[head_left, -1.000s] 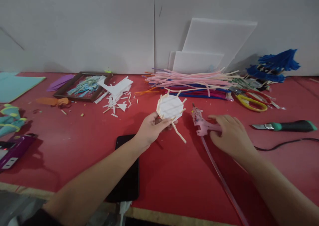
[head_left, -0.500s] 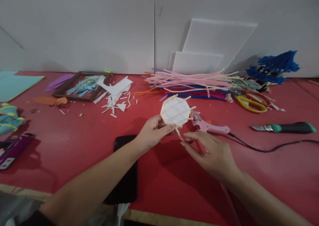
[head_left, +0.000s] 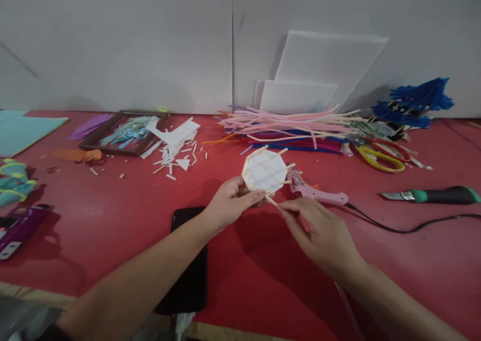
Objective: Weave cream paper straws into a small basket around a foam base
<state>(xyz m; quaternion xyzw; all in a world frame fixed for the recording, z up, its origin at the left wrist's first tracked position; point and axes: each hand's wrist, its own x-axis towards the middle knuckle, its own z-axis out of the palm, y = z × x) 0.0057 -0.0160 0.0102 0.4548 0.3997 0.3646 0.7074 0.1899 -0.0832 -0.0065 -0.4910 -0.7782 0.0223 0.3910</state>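
Raised over the red table is a white round disc with several cream pipe cleaners sticking out around its rim. My left hand pinches its lower left edge, thumb on the front. From the bottom of the disc a cream pipe cleaner slants down to the right. Its outer end is pinched between the thumb and fingers of my right hand. Just behind the disc lies a pink hot glue gun, its nozzle side partly hidden.
Behind the hands lies a bundle of pink and cream pipe cleaners. To the right are yellow-handled scissors and a utility knife with bare blade. White scraps, a brown frame and a black phone lie left.
My right hand has moved slightly right, its fingertips now closed on the pipe cleaner's end. That pipe cleaner points further right than before. My left hand keeps its hold on the disc.
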